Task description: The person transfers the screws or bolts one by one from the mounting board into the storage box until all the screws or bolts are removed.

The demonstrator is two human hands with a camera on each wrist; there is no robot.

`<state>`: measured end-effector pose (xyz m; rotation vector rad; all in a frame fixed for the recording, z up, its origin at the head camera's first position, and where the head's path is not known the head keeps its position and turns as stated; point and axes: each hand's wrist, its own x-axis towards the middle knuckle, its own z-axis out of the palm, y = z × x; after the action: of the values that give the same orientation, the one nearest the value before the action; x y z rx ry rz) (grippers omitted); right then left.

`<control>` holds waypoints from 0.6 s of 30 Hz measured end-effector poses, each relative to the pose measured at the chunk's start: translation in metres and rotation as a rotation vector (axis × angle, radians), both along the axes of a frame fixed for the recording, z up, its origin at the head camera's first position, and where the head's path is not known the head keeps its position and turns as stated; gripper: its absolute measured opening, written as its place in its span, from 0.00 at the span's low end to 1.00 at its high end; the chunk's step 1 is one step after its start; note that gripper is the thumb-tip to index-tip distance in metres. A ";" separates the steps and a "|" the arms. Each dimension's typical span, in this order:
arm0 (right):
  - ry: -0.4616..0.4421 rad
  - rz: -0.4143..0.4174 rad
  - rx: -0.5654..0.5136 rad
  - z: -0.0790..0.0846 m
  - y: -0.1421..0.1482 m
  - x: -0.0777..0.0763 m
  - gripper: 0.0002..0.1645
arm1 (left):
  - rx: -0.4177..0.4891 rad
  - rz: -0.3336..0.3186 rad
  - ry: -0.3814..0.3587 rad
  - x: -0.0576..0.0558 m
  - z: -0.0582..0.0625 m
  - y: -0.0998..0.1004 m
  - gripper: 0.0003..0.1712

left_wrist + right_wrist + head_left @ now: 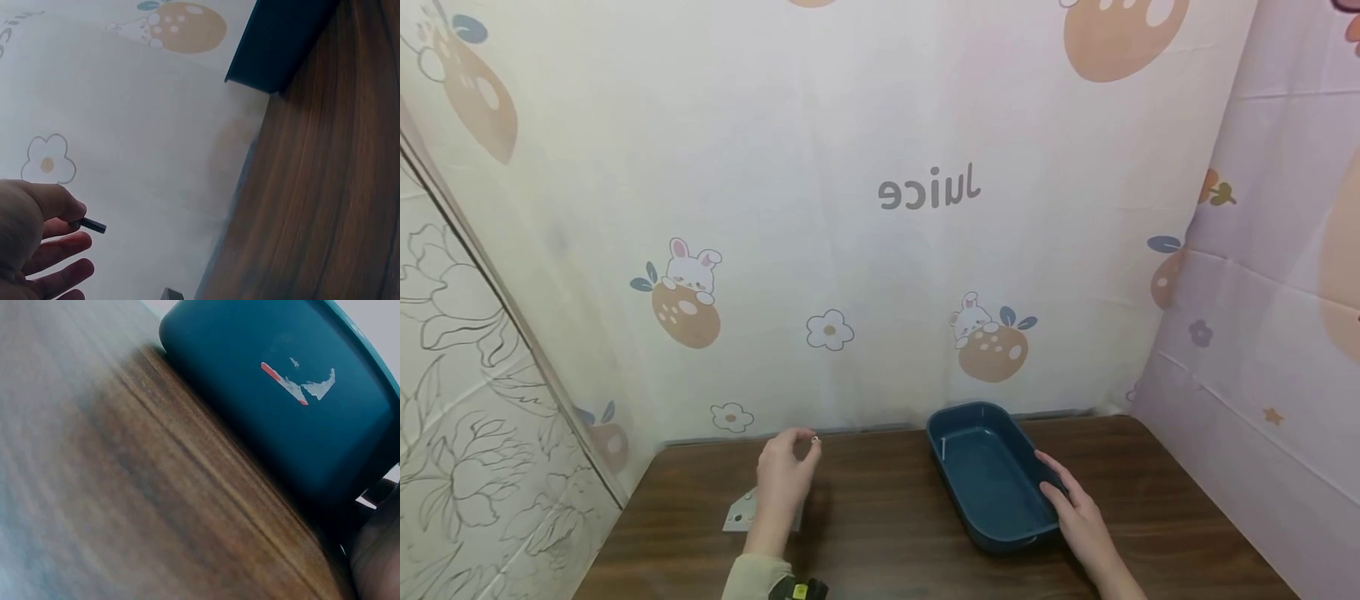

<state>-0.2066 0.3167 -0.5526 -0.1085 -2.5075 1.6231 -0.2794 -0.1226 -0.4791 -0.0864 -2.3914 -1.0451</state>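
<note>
Your left grip (782, 477) pinches what looks like a bolt (95, 225) above the desk (880, 517), probably light, hard, easy to drop; one end's best. Right grip (1078, 521) holds the desk-bound dish (988, 479) rim, likely stiff, kinda slick.

I am looking into a small, screened-off nook, though I cannot tell whether it sits in a home or a workplace. A back curtain (820, 217) printed with bunnies, fruit and a mirrored "Juice" (929, 187), a creased right-hand curtain (1247, 342) and a flower-outlined left panel (467, 400) surround a wood-grain table (872, 517). The blue dish (988, 475) looks like kitchenware to me.
</note>
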 end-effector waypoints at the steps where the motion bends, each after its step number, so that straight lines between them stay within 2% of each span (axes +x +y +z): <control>1: -0.002 0.001 0.000 0.000 0.000 0.000 0.34 | 0.005 -0.003 -0.004 0.000 0.001 0.002 0.07; 8: -0.001 0.007 -0.003 0.000 0.000 0.000 0.35 | 0.025 -0.012 -0.020 0.003 0.007 0.016 0.08; 18: -0.009 0.017 -0.010 0.000 0.000 0.000 0.35 | 0.058 -0.036 0.022 0.006 0.003 0.040 0.06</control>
<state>-0.2070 0.3170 -0.5526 -0.0959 -2.5142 1.6448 -0.2738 -0.0830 -0.4759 -0.1201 -2.3461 -1.1240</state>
